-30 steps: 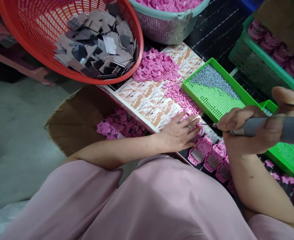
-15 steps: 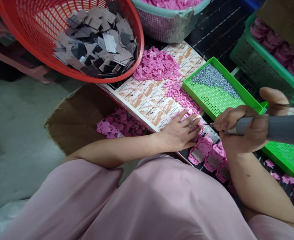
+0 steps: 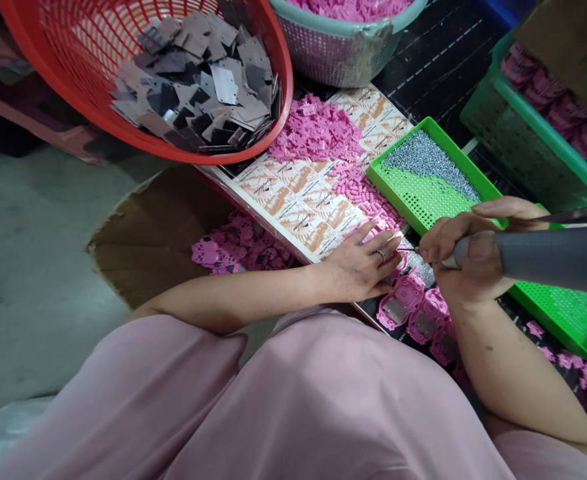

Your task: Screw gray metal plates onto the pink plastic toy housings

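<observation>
My left hand (image 3: 356,268), with a ring on one finger, lies over a pink plastic housing (image 3: 370,230) near the table edge and holds it down with spread fingers. Most of that housing is hidden under the hand. Wrapped round a grey electric screwdriver (image 3: 553,255), my right hand (image 3: 473,263) keeps the tool nearly level, its thin bit reaching left to the left fingertips. Whether the bit touches the housing I cannot tell. Below the hands, several pink housings with metal plates (image 3: 394,311) lie in a row. A green tray (image 3: 408,187) beyond holds small silvery screws (image 3: 426,157).
A red basket (image 3: 287,100) of metal plates stands at the upper left, beside a pile of pink parts (image 3: 318,130). Behind are a pale basket (image 3: 333,60) and a green crate (image 3: 503,127) of pink parts. A second green tray (image 3: 563,333) lies right, under the right forearm's side.
My right hand and the screwdriver have shifted left, bringing the bit nearer my left fingers. The left hand has stayed in place; the view has moved slightly.
</observation>
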`<control>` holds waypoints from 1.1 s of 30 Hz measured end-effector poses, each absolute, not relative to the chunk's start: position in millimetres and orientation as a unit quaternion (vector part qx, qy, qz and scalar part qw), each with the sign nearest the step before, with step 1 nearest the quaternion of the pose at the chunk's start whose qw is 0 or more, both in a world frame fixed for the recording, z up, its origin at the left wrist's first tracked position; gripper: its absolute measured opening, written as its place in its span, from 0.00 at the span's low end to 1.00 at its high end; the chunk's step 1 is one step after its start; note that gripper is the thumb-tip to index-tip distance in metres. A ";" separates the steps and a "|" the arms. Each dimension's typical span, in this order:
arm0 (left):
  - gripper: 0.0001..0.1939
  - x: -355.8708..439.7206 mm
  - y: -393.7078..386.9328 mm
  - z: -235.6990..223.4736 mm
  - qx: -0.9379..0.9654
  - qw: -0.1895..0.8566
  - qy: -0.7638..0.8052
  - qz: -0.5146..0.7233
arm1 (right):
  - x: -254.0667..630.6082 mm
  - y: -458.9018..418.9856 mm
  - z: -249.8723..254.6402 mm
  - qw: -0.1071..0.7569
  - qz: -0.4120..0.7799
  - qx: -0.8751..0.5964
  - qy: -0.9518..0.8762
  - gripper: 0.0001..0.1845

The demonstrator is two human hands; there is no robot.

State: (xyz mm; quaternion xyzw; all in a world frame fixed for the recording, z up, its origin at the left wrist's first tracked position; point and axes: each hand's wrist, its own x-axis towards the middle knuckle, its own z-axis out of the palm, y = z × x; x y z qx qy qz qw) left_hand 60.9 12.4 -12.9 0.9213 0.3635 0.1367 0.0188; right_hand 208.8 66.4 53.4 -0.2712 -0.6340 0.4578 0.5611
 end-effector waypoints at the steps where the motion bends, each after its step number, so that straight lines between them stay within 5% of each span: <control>1: 0.28 60.7 12.6 -13.4 0.921 0.019 0.363 0.139 | 207.4 66.6 52.0 0.577 0.454 -0.237 -0.636 0.10; 6: 0.28 59.0 12.4 -15.9 0.922 0.004 0.359 0.144 | 212.9 70.6 61.3 0.567 0.470 -0.177 -0.653 0.19; 9: 0.29 58.1 11.6 -17.7 0.921 -0.005 0.363 0.139 | 223.4 86.4 74.2 0.619 0.427 -0.184 -0.633 0.08; 12: 0.29 57.5 11.6 -19.4 0.921 -0.011 0.365 0.140 | 228.8 110.3 75.7 0.690 0.353 -0.198 -0.600 0.24; 17: 0.29 57.6 12.7 -21.2 0.920 -0.016 0.358 0.161 | 224.3 134.6 55.0 0.724 0.307 -0.248 -0.565 0.10; 30: 0.28 58.4 12.3 -20.8 0.918 -0.006 0.364 0.159 | 221.9 131.4 60.1 0.710 0.308 -0.273 -0.572 0.09; 33: 0.29 59.1 12.1 -21.6 0.918 -0.002 0.364 0.158 | 231.1 115.0 74.7 0.671 0.344 -0.290 -0.589 0.22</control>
